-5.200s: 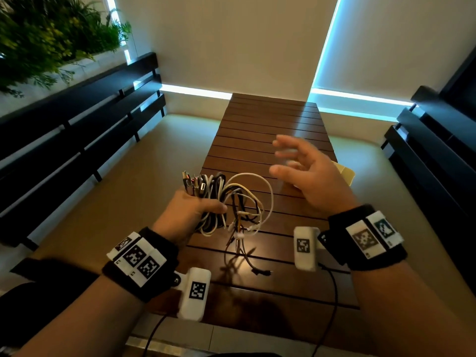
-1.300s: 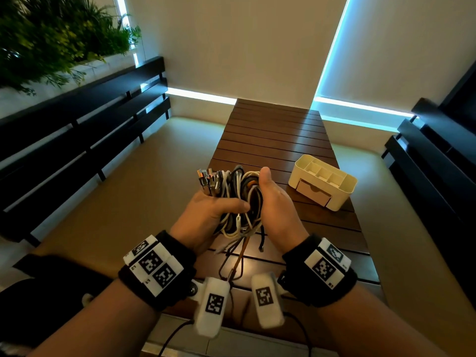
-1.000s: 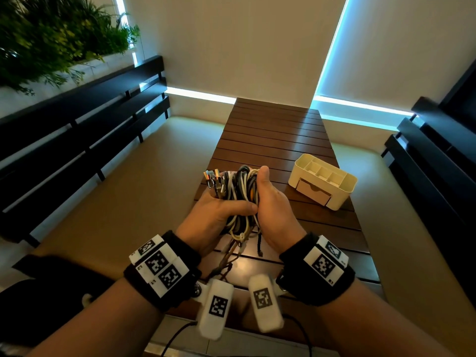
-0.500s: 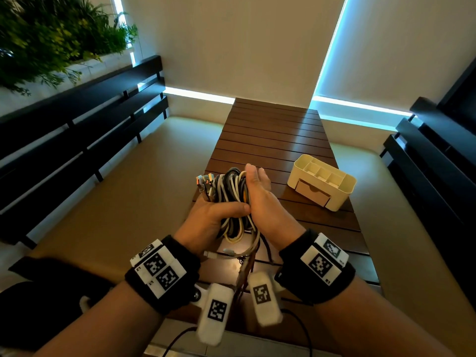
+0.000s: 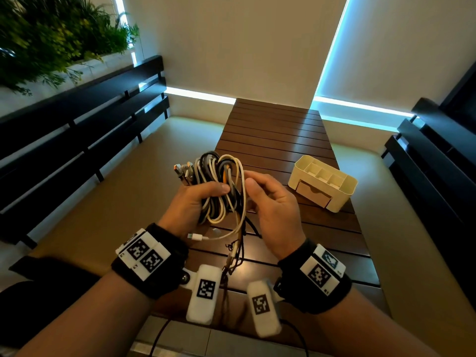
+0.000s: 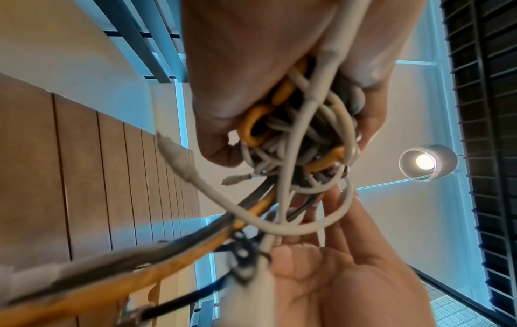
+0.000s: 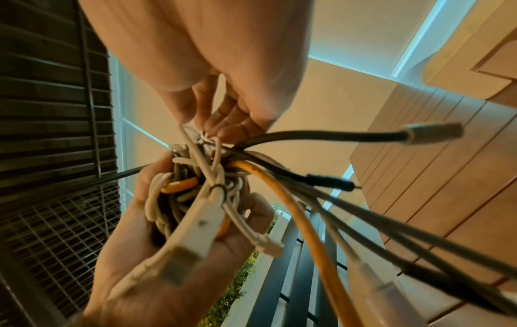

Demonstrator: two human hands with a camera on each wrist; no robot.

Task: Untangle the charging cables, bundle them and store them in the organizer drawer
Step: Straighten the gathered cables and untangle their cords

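A tangled bundle of white, grey, black and orange charging cables (image 5: pixel 216 173) is held above the near end of the table. My left hand (image 5: pixel 206 197) grips it round the middle, and several plugs stick out at its upper left. In the left wrist view the cables (image 6: pixel 302 141) fill that fist. My right hand (image 5: pixel 253 180) is beside the bundle on its right and pinches a white cable loop (image 7: pixel 205 138) with its fingertips. Loose ends (image 5: pixel 234 251) hang down towards the table. The cream organizer (image 5: pixel 322 184) stands to the right, with its drawer (image 5: pixel 313 193) shut.
The slatted wooden table (image 5: pixel 278 130) runs away from me towards the wall. Dark slatted benches flank it on the left (image 5: pixel 77 140) and on the right (image 5: pixel 425 161). Green plants (image 5: pixel 51 34) are at the upper left.
My right hand has come off the bundle, where it was wrapped against the left, and now holds only one white loop at the side. The loose ends hang lower.
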